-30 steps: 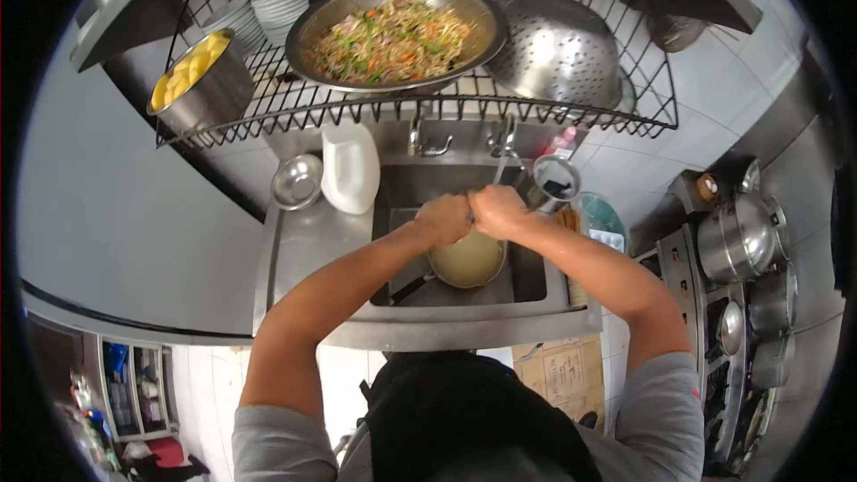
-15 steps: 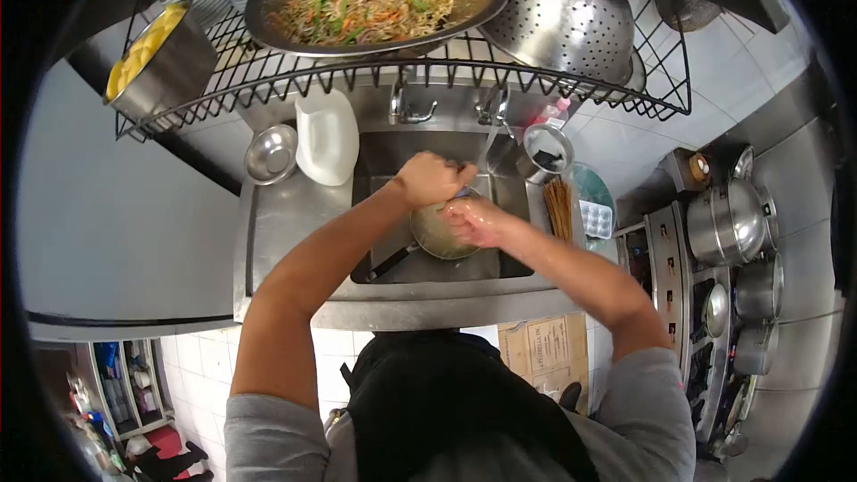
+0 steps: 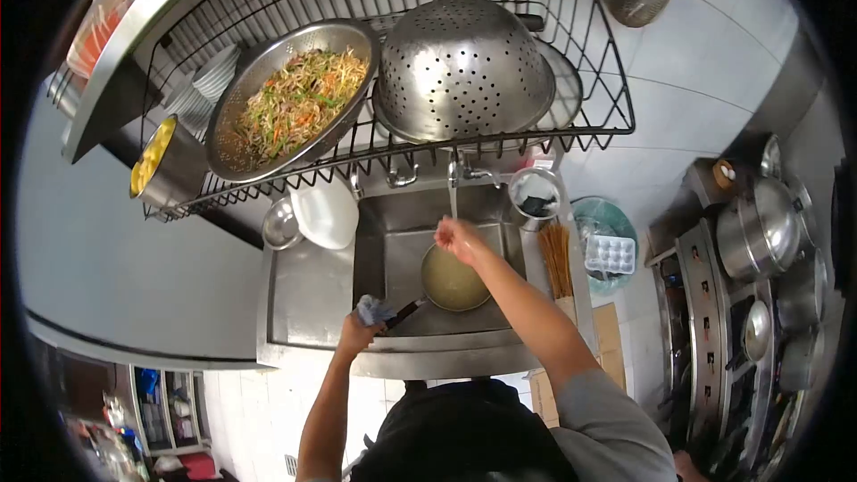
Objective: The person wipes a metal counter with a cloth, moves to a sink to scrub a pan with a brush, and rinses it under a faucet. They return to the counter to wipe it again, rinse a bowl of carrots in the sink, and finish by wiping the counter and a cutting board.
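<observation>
My left hand (image 3: 357, 334) is closed on a crumpled blue-grey cloth (image 3: 377, 311) over the sink's front left corner, close to the dark handle of a pan (image 3: 453, 278). The round pan lies in the steel sink (image 3: 384, 259), cloudy pale liquid inside it. Above its far rim, my right hand (image 3: 459, 239) has its fingers curled in, with nothing showing in them. A thin stream of water (image 3: 453, 200) falls from the right tap (image 3: 469, 175) right at this hand.
Overhead, a black wire rack (image 3: 393, 153) bears a colander of shredded vegetables (image 3: 299, 112), an upturned colander (image 3: 464, 71) and stacked plates (image 3: 214, 76). Left of the sink stand a white plastic container (image 3: 326, 214) and steel bowl (image 3: 281, 225); right, a steel pot (image 3: 536, 196) and thin sticks (image 3: 555, 259).
My hands were together over the pan and have moved apart. The left went toward me and left with the cloth, the right up to the water stream. The view has shifted.
</observation>
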`<state>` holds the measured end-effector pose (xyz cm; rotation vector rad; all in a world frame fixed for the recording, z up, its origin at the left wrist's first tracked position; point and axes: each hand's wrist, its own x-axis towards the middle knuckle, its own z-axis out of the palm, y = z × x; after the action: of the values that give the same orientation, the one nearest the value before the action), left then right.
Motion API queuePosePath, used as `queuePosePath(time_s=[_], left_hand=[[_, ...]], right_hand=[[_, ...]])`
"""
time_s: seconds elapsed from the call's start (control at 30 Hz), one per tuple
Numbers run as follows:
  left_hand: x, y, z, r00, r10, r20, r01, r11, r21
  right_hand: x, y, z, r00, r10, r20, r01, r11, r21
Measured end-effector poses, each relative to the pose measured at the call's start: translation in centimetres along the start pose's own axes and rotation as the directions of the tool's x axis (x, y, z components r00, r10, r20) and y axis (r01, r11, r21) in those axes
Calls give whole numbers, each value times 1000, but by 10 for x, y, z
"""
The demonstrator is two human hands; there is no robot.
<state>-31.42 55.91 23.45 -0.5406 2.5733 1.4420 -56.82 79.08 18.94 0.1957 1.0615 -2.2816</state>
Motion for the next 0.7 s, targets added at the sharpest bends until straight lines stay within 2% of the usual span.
queuePosePath(time_s=[0.03, 0.07, 0.13, 0.2, 0.23, 0.27, 0.3, 0.33, 0.37, 0.4, 0.43, 0.47, 0.5, 0.53, 0.57, 0.6, 0.63, 0.7], left_hand=[[-15, -3, -7, 996, -73, -60, 64, 987, -145], [-32, 0, -14, 992, -91, -89, 78, 986, -145], [-68, 9, -27, 968, -173, -180, 138, 972, -192], [-99, 6, -36, 963, -150, -222, 107, 975, -195], [-116, 4, -39, 951, -195, -239, 154, 971, -182], [-138, -2, -44, 931, -248, -267, 207, 963, -174], [-155, -23, -46, 908, -316, -275, 275, 945, -179], [-172, -48, -43, 898, -311, -312, 265, 947, -182], [-189, -88, -39, 885, -335, -323, 292, 940, -177], [-208, -128, -32, 873, -360, -329, 319, 932, -173], [-231, -155, -25, 890, -324, -320, 341, 940, -4], [-250, -179, -18, 910, -293, -294, 352, 921, 169], [-270, -211, -7, 870, -434, -233, 485, 840, 243], [-291, -235, 5, 804, -569, -174, 592, 739, 322], [-309, -242, 14, 733, -674, -94, 665, 681, 308], [-325, -248, 21, 649, -761, -8, 728, 618, 296], [-343, -256, 27, 641, -767, -31, 746, 613, 262], [-377, -279, 32, 532, -832, 155, 815, 553, 171]], right_hand=[[0, -14, 8, 1000, 15, -21, -15, 1000, -19], [1, -27, 11, 999, 28, -37, -29, 999, -41], [13, -42, 8, 996, -93, 5, 93, 996, -8], [31, -54, -8, 944, -308, -117, 305, 951, -45], [71, -46, -55, 949, -285, -136, 302, 946, 121], [112, -27, -102, 725, -682, 98, 586, 536, -608], [107, -39, -109, 748, -659, 79, 538, 533, -653], [105, -47, -110, 828, -546, -128, 504, 824, -258], [112, -49, -114, 914, -313, -257, 368, 907, 206], [128, -52, -127, 909, -344, -237, 395, 891, 224], [116, -64, -105, 852, -253, -458, 373, 908, 192], [113, -64, -104, 861, -410, -301, 474, 861, 182], [120, -71, -99, 830, -440, -343, 511, 847, 148], [144, -73, -108, 765, -385, -516, 488, 869, 75], [111, -82, -62, 686, -420, -594, 480, 875, -64], [127, -84, -71, 709, -432, -558, 423, 893, -153], [171, -83, -123, 729, -609, -313, 391, 746, -539], [206, -113, -145, 731, -641, -234, 379, 667, -642]])
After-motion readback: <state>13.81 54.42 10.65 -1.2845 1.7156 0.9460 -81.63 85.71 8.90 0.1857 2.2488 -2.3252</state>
